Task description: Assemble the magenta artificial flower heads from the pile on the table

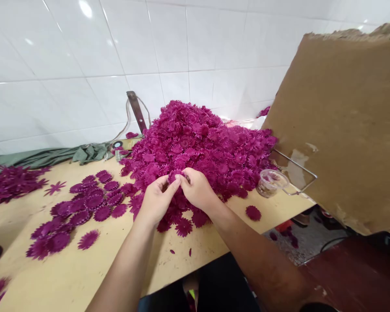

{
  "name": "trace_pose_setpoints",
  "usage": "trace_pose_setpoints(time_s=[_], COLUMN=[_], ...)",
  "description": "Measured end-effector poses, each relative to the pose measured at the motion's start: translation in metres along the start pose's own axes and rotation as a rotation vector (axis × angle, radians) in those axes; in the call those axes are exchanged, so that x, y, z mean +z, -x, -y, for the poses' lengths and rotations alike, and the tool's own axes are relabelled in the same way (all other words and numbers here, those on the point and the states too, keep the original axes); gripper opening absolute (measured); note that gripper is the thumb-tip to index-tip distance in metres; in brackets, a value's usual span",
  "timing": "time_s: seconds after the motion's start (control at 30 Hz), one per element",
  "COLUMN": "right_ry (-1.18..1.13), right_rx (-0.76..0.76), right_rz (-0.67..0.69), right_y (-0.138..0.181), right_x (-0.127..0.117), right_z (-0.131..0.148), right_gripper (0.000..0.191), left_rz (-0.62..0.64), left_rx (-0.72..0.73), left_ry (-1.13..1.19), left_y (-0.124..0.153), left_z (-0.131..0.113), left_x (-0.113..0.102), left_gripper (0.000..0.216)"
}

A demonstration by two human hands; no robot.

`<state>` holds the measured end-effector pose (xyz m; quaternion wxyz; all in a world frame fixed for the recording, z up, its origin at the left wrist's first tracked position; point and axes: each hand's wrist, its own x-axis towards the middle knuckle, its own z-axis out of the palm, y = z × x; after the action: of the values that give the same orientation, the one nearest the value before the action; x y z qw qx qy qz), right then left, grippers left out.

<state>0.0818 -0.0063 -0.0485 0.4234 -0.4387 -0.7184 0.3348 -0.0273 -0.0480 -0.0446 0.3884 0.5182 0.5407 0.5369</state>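
Note:
Both hands meet at the front of a large heap of magenta artificial flower heads (195, 138). My left hand (157, 197) pinches the left edge of one magenta flower head (174, 175), its thumb against the petals. On the right side of the same flower head, the fingers of my right hand (196, 186) are closed. The fingertips partly hide the piece. Just below the hands, loose flower heads (183, 226) lie at the foot of the heap. Left of my left hand, several flower heads (94, 199) are spread in overlapping stacks.
A pile of long-petalled pieces (14, 184) lies at far left before a green cloth (52, 158). A clear plastic tub (272, 183) stands right, beside a metal wire handle (315, 177) and a big cardboard sheet (341, 125). A metal strip (136, 110) leans on the tiled wall (169, 47).

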Motion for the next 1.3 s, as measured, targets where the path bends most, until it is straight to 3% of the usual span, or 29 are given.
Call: trace_pose_setpoints(time_s=[0.13, 0.27, 0.33, 0.53, 0.63, 0.73, 0.9, 1.07, 1.3], right_ry=[0.080, 0.107, 0.102, -0.005, 0.002, -0.086, -0.251, -0.274, -0.466], right_rx=[-0.019, -0.081, -0.110, -0.220, -0.251, -0.211, -0.068, -0.077, 0.105], right_rz=[-0.009, -0.162, -0.227, -0.004, 0.083, 0.167, 0.304, 0.152, -0.028], right_y=[-0.001, 0.001, 0.003, 0.004, 0.001, -0.002, -0.005, -0.009, -0.028], right_x=[0.002, -0.005, -0.010, -0.009, -0.002, 0.001, -0.003, -0.004, 0.010], right_z=[0.003, 0.005, 0.006, 0.014, 0.014, 0.013, 0.013, 0.011, 0.000], right_gripper=[0.034, 0.024, 0.019, 0.014, 0.016, 0.017, 0.010, 0.015, 0.016], left_rz=[-0.034, -0.262, -0.304, -0.173, -0.199, -0.191, -0.092, -0.048, -0.008], left_rx=[-0.001, 0.093, 0.116, 0.011, -0.032, -0.038, -0.024, 0.030, 0.077], left_ry=[0.111, -0.046, -0.085, -0.055, 0.102, 0.164, 0.024, 0.015, -0.016], left_y=[-0.004, -0.007, -0.007, -0.007, -0.010, -0.009, -0.002, 0.004, 0.011], left_z=[0.005, 0.004, 0.003, 0.009, 0.014, 0.015, 0.009, 0.008, 0.006], left_x=[0.000, -0.005, -0.007, -0.010, -0.013, -0.016, -0.017, -0.016, -0.012], left_gripper=[0.027, 0.017, 0.017, 0.032, 0.041, 0.046, 0.050, 0.042, 0.029])
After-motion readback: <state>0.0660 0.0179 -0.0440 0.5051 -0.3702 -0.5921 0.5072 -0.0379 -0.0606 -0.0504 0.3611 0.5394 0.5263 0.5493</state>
